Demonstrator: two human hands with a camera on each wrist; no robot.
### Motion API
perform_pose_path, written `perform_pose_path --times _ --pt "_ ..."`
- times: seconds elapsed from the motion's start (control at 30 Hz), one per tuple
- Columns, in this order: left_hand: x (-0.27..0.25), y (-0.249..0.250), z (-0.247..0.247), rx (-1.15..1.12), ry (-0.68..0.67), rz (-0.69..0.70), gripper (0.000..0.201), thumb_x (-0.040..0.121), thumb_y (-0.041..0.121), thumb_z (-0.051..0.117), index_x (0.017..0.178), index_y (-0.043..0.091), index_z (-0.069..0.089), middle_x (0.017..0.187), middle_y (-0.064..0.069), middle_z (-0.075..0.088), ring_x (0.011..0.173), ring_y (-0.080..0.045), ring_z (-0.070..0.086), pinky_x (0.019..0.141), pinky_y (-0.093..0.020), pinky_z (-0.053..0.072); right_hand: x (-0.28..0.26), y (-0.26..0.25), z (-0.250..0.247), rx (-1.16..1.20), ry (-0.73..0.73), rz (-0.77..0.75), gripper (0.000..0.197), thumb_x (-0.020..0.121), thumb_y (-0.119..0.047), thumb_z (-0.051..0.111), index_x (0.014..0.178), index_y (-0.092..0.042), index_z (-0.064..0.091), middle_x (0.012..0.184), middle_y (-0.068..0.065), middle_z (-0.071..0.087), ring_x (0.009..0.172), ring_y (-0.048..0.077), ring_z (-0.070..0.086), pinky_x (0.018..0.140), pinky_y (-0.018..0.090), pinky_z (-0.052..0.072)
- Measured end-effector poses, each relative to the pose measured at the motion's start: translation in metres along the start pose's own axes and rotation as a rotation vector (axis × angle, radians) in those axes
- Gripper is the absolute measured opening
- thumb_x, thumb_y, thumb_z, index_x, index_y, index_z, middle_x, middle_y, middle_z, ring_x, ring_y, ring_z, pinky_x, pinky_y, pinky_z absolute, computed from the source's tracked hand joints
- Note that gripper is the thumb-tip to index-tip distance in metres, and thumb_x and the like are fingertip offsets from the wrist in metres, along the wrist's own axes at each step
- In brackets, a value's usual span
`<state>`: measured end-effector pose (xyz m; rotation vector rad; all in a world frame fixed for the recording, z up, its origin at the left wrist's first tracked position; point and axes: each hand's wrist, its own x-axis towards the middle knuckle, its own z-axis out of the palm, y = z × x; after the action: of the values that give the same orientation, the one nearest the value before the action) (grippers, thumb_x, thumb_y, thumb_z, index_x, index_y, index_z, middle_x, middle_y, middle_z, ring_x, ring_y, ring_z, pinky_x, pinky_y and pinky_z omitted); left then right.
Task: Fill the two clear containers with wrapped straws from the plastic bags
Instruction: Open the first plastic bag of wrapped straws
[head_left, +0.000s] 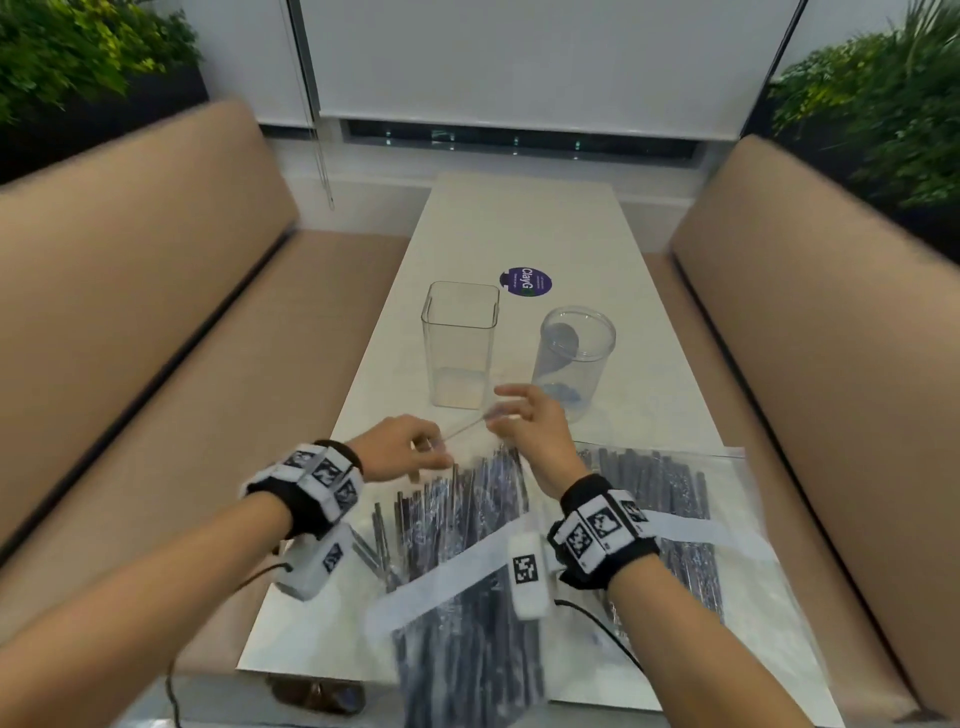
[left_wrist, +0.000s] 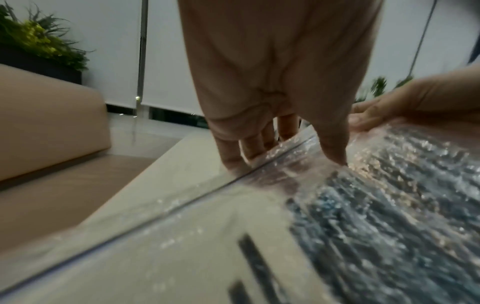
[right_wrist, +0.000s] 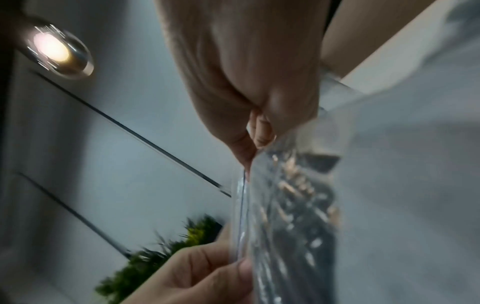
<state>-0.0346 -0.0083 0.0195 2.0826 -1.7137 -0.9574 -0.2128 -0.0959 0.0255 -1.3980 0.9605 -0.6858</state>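
Two clear containers stand mid-table: a square one (head_left: 459, 343) and a round one (head_left: 574, 358), the round one with a dark shape inside, the square one holding nothing that I can make out. A clear plastic bag (head_left: 457, 551) full of dark wrapped straws is lifted at its top edge. My left hand (head_left: 402, 451) pinches that edge on the left, and my right hand (head_left: 524, 415) pinches it on the right. The wrist views show the left hand (left_wrist: 283, 152) and the right hand (right_wrist: 253, 152) on the bag's sealed rim (left_wrist: 259, 170). A second bag of straws (head_left: 670, 514) lies flat at the right.
The white table (head_left: 524, 223) runs away from me between two tan benches (head_left: 140, 291). A purple round sticker (head_left: 525, 281) lies behind the containers. Plants (head_left: 883, 104) stand at the back corners. Black cables (head_left: 597, 623) trail from the wrist cameras.
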Motion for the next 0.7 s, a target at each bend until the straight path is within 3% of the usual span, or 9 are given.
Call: perform_pose_path --times 0.1,0.2,0.3,0.37,0.43,0.53,0.6,0.7 --pt "-0.035 0.033 -0.045 -0.107 0.115 0.162 0.031 0.090 0.033 0.062 0.070 0.015 0.047 0.066 0.005 0.053 0.047 -0.001 0.045 0.050 -0.014 0.038 -0.017 -0.052 -0.012 0.078 -0.059 -0.183 0.028 0.085 0.005 0.065 0.109 -0.009 0.061 0.085 0.008 0.069 0.076 0.015 0.064 0.066 0.022 0.054" --pt "-0.073 0.072 -0.077 -0.124 0.229 0.267 0.026 0.092 0.029 0.059 0.074 0.011 0.054 0.056 0.013 0.044 0.048 -0.002 0.039 0.048 -0.011 0.031 -0.034 -0.095 -0.023 0.082 -0.069 -0.311 0.019 0.088 -0.003 0.066 0.106 -0.010 0.064 0.090 0.013 0.068 0.074 0.010 0.065 0.066 0.024 0.056" --pt "-0.097 0.096 -0.091 -0.177 0.313 0.311 0.031 0.094 0.027 0.055 0.075 0.004 0.048 0.059 0.013 0.039 0.049 -0.004 0.037 0.046 -0.010 0.033 -0.047 -0.115 -0.031 -0.040 0.067 -0.449 0.018 0.089 -0.012 0.066 0.107 -0.013 0.066 0.095 0.006 0.069 0.082 0.011 0.065 0.078 0.032 0.057" --pt "-0.102 0.104 -0.090 -0.249 0.371 0.318 0.034 0.096 0.026 0.053 0.068 0.014 0.037 0.056 0.015 0.035 0.046 -0.004 0.034 0.043 -0.010 0.032 -0.056 -0.120 -0.030 -0.044 0.178 -0.494 0.019 0.087 -0.018 0.065 0.106 -0.017 0.064 0.089 0.001 0.066 0.078 0.014 0.063 0.077 0.035 0.056" --pt "-0.100 0.108 -0.083 -0.414 0.433 0.294 0.033 0.097 0.022 0.052 0.069 0.017 0.035 0.060 0.011 0.033 0.044 -0.003 0.030 0.039 -0.011 0.030 -0.063 -0.120 -0.021 -0.004 0.210 -0.470 0.016 0.089 -0.021 0.064 0.104 -0.016 0.062 0.079 0.002 0.061 0.069 0.016 0.058 0.068 0.033 0.054" --pt "-0.092 0.113 -0.072 -0.642 0.493 0.213 0.019 0.096 0.017 0.053 0.080 0.013 0.046 0.063 -0.002 0.043 0.041 -0.006 0.038 0.038 -0.018 0.032 -0.073 -0.114 0.003 0.099 0.060 -0.325 0.013 0.093 -0.026 0.061 0.101 -0.017 0.056 0.075 0.001 0.054 0.060 0.009 0.054 0.056 0.027 0.051" --pt "-0.087 0.115 -0.062 -0.683 0.488 0.172 0.011 0.096 0.017 0.053 0.087 0.011 0.052 0.067 -0.006 0.056 0.046 -0.011 0.049 0.042 -0.021 0.037 -0.074 -0.105 0.020 0.111 -0.041 -0.253 0.019 0.092 -0.037 0.060 0.102 -0.022 0.053 0.082 0.003 0.059 0.066 0.011 0.061 0.061 0.032 0.055" --pt "-0.082 0.113 -0.047 -0.705 0.447 0.139 0.010 0.097 0.014 0.052 0.091 0.006 0.053 0.081 -0.027 0.062 0.051 -0.020 0.057 0.047 -0.024 0.048 -0.074 -0.092 0.033 -0.020 -0.079 -0.235 0.033 0.081 -0.056 0.058 0.102 -0.031 0.052 0.088 0.005 0.065 0.080 0.021 0.068 0.077 0.043 0.058"
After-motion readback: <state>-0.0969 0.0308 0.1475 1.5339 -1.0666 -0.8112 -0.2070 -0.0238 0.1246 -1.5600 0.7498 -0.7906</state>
